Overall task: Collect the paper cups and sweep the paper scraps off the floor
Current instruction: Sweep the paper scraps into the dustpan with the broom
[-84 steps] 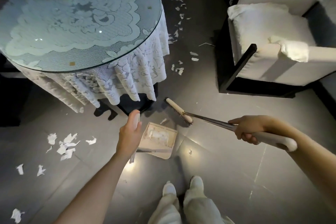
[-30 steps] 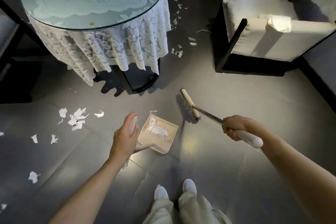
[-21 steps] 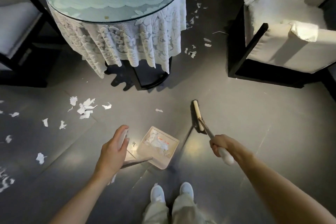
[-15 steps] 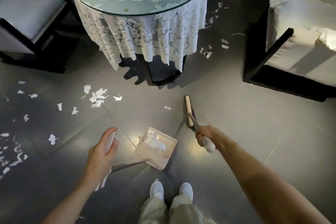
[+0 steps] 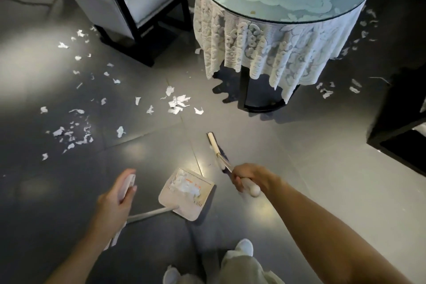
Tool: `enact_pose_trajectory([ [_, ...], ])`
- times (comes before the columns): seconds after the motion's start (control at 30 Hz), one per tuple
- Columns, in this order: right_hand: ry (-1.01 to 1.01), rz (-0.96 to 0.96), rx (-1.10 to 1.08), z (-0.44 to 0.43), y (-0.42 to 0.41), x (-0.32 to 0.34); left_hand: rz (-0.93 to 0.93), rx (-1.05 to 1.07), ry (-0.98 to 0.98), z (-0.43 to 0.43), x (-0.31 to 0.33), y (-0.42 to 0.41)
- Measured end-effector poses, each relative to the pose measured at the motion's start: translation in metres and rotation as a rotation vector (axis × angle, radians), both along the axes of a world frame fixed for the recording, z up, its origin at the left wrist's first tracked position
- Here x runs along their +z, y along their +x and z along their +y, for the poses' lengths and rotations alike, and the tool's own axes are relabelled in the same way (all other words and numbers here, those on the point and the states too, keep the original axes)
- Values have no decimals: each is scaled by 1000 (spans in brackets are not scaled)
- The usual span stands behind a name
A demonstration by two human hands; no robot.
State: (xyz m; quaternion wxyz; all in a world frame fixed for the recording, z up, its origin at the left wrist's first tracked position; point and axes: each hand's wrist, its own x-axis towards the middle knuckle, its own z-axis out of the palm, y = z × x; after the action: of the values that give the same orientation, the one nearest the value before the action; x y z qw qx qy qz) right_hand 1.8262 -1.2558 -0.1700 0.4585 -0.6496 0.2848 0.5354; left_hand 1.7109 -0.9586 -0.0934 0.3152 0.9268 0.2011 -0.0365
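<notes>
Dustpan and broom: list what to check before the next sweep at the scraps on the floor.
1. Left grip on the dustpan handle: ok, fingers curl round its white end.
2. Right grip on the broom handle: ok, wrapped just above the white end.
3. Dustpan load: ok, collected scraps lie inside, none seen spilling.
4. Broom head touching the floor: cannot tell.
5. Floor swept: not ok, a cluster of paper scraps lies ahead of the pan and more lie scattered to the left.
6. Paper cups collected: cannot tell, none in view.
</notes>
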Motion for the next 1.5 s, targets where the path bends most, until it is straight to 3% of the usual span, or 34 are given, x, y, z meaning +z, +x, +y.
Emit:
enact_pose_trajectory([
  [0.17, 137, 46, -87, 72, -51, 12, 11, 67, -42, 65, 5, -38],
  [0.27, 127, -44, -134, 107, -77, 16, 22, 101, -51, 120, 1, -63],
  [0.37, 18, -150, -21, 137, -103, 25, -23, 103, -23, 173, -2, -91],
  [0.47, -125, -304, 283, 172, -129, 26, -45, 134, -41, 219, 1, -115],
  [0.53, -157, -340, 291, 190, -144, 24, -47, 139, -41, 246, 2, -129],
  [0.67, -187, -307, 160, 213, -154, 20, -19, 171, -23, 283, 7, -162],
  [0.83, -298, -302, 276, 251, -145, 11, 31, 262, -32, 317, 21, -206],
  [1.03, -229, -242, 411, 335, -141, 12, 27, 450, -36, 344, 21, -258],
  [1.23, -38, -174, 409, 409, -146, 19, 61, 548, -32, 355, 14, -286],
  [1.4, -17, -144, 505, 419, -126, 44, 67, 576, -53, 365, -6, -301],
  [1.5, -8, -161, 454, 407, -122, 53, 82, 585, -104, 372, -20, -306],
])
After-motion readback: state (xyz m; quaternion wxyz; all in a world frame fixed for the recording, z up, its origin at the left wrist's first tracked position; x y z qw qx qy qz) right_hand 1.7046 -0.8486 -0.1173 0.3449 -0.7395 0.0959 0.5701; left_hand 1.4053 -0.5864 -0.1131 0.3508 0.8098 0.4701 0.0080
